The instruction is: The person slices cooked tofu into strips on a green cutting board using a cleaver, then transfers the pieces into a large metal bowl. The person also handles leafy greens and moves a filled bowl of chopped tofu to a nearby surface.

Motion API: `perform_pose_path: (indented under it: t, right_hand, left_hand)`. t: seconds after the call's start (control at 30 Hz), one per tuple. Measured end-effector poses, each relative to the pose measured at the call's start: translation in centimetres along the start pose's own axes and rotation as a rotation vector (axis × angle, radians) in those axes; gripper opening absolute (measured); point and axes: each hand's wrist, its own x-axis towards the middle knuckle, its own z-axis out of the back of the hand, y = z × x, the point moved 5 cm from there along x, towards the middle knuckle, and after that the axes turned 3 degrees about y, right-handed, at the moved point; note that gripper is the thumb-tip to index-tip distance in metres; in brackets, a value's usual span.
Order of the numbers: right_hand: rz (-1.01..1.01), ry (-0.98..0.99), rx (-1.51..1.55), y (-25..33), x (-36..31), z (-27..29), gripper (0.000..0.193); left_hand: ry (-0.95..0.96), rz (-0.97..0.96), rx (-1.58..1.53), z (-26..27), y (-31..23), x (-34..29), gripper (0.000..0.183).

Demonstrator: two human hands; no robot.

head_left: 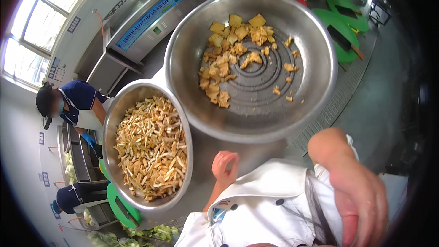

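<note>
Nearest the camera, a white chef's jacket with dark buttons is seen at the lower edge. The right hand is raised close to the lens, blurred, its fingers hanging loosely downward and nothing held in it. The left hand is seen just above the jacket collar, fingers curled inward; no object is seen in its grasp, and whether it touches the bowl above cannot be told.

Just beyond the left hand, a large steel bowl is observed, tilted toward the camera, with scattered fried tofu pieces gathered mostly on its upper left side. Beside it to the left, touching rim to rim, a smaller steel basin is filled with sliced tofu strips.

Farther off, green cutting boards with knives lie on a steel counter at upper right. A co-worker in a blue shirt and white apron stands at the left, and a steel machine stands beneath the windows.
</note>
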Motion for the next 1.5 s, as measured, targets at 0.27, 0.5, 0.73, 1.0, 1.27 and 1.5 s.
perform_pose_path:
  t: [0.27,0.5,0.73,1.0,1.27,1.5]
  right_hand:
    - [-1.11,0.03,0.424,-1.2,-13.7,10.2,0.016]
    - [-2.489,0.605,-0.328,-2.9,-39.9,24.3,0.045]
    - [-2.237,0.439,-0.672,-11.2,-52.1,22.2,0.061]
    - [-2.395,0.005,-0.97,-16.8,-60.9,22.7,0.032]
    - [-2.116,0.219,-0.415,-16.7,-58.7,22.0,0.031]
    - [-1.998,0.15,-1.543,-14.5,-57.5,33.5,0.05]
  left_hand:
    - [0.118,0.025,0.4,-1.0,3.2,7.0,0.027]
    - [0.436,0.659,0.323,-0.5,15.9,14.2,0.026]
    - [0.465,0.522,0.558,-3.9,14.1,11.5,0.015]
    - [0.323,0.541,0.494,-3.9,13.0,11.4,0.011]
    - [0.352,0.486,0.506,-4.6,13.1,11.4,0.012]
    - [0.365,0.479,0.482,-4.6,12.7,11.7,0.012]
